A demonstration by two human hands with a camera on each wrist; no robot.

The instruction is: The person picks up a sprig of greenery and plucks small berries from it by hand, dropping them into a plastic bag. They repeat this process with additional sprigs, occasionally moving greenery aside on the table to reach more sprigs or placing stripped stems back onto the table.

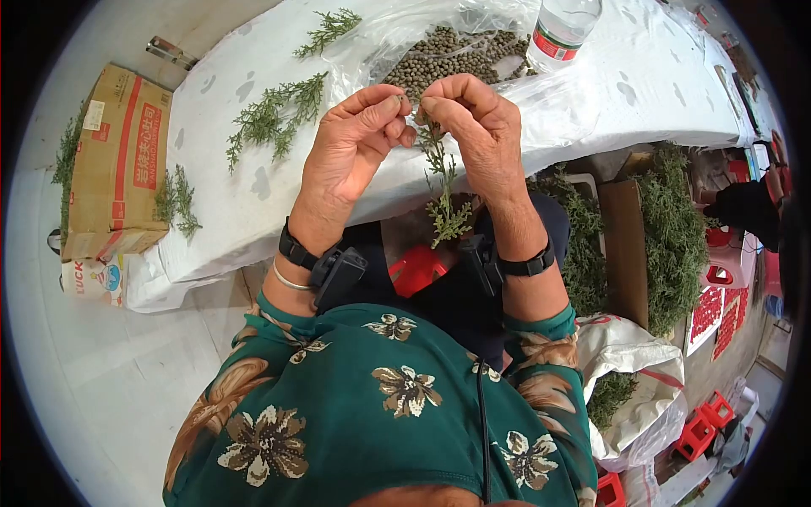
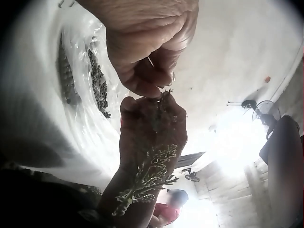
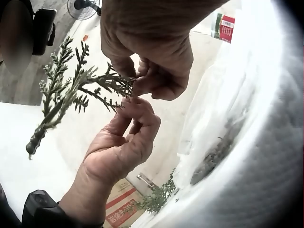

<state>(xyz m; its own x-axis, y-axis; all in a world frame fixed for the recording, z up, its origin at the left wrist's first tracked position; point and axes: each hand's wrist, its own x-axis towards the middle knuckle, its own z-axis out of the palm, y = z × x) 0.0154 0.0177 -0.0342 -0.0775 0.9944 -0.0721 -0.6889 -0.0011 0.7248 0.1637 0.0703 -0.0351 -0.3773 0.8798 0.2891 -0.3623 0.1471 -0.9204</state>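
Note:
My right hand (image 1: 480, 135) pinches a green conifer sprig (image 1: 448, 215) by its leafy tip, between thumb and curled fingers. The rest of the sprig hangs toward my lap, its thicker cut stem showing in the right wrist view. Close beside it, my left hand (image 1: 351, 148) has thumb and forefinger pinched together at a small greenish bit, too small to make out. The right wrist view shows the left fingertips overlapping the sprig's tip. Beyond both hands, small round brown pellets (image 1: 456, 59) lie heaped in a clear plastic bag (image 1: 346, 63).
Loose sprigs (image 1: 274, 114) lie on the white-covered table (image 1: 211, 118), left of the hands. A water bottle (image 1: 564, 29) stands at the bag's right. A cardboard box (image 1: 118, 160) is at the far left; piled greenery (image 1: 672, 245) and a white sack (image 1: 629, 372) sit at the right.

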